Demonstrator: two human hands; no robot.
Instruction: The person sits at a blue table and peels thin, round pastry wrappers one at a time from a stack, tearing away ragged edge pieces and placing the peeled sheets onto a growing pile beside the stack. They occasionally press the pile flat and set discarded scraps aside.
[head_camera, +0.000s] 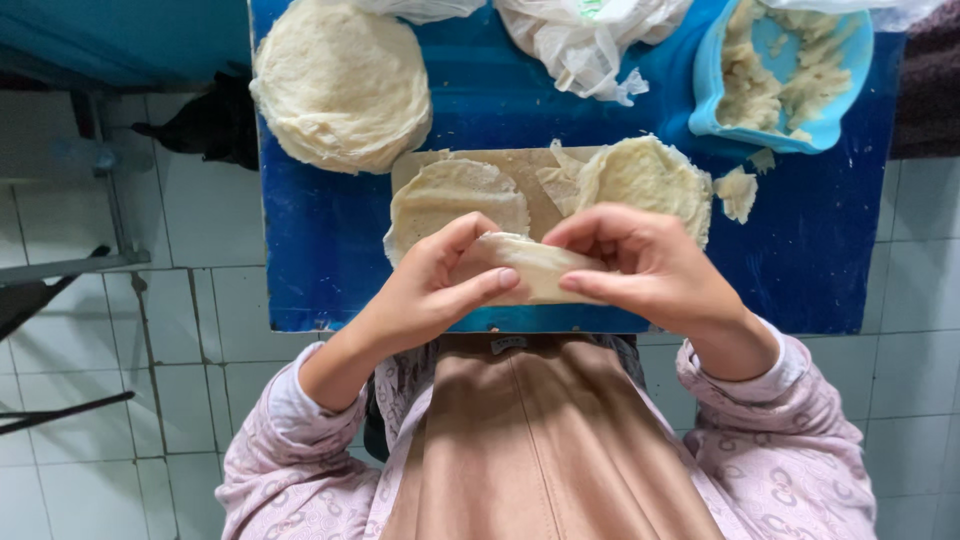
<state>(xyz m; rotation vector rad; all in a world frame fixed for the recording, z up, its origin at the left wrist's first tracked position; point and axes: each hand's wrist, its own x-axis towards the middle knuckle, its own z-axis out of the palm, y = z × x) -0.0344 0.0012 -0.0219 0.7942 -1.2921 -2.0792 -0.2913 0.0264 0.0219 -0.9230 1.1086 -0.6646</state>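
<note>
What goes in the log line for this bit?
left hand: holds folded wrapper | right hand: pinches it | behind: wrapper stack, filling bowl

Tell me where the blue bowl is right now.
In the head view, the blue bowl sits at the table's far right corner, beside the plastic bag.

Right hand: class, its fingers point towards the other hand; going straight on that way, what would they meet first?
Beyond the pale folded dough wrapper both hands hold, the right hand would probably first meet the left hand fingertips, though depth is unclear.
</note>
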